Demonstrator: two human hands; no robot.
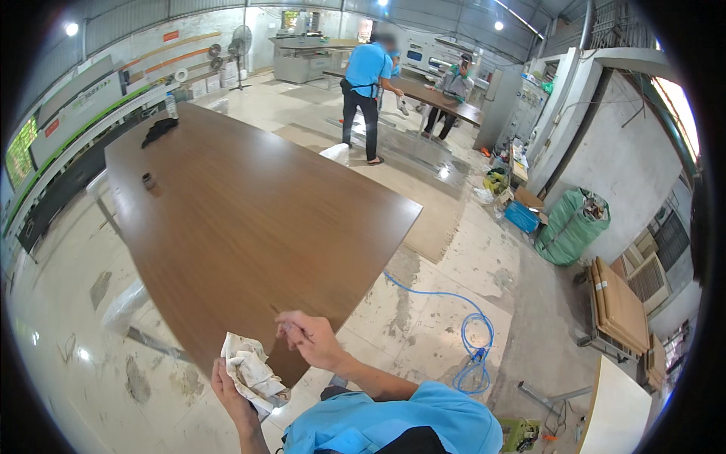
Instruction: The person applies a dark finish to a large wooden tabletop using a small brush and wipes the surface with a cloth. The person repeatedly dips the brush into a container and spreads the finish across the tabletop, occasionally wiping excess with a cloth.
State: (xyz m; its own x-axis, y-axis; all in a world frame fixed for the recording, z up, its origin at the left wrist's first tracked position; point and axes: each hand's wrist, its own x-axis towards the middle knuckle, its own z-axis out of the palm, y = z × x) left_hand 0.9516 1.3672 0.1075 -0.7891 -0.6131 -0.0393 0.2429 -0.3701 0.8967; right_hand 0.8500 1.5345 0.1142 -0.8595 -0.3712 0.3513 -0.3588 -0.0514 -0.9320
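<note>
My left hand [233, 393] is closed around a crumpled, stained white cloth [253, 371] at the near end of a long brown wood-grain panel [257, 212]. Just right of the cloth, my right hand [310, 339] hovers over the panel's near corner with its fingers curled together. A thin dark tip shows by those fingers, too small to name. Farther off on the panel stand a small dark jar [147, 180] and, at the far left corner, a black cloth [159, 132] and a clear bottle [172, 106].
A blue hose [476, 329] lies coiled on the floor to the right. Beyond it are a green sack [575, 227], a blue box [522, 217] and stacked brown boards [620, 306]. People in blue [368, 72] and grey [456, 83] stand at another brown panel [435, 97].
</note>
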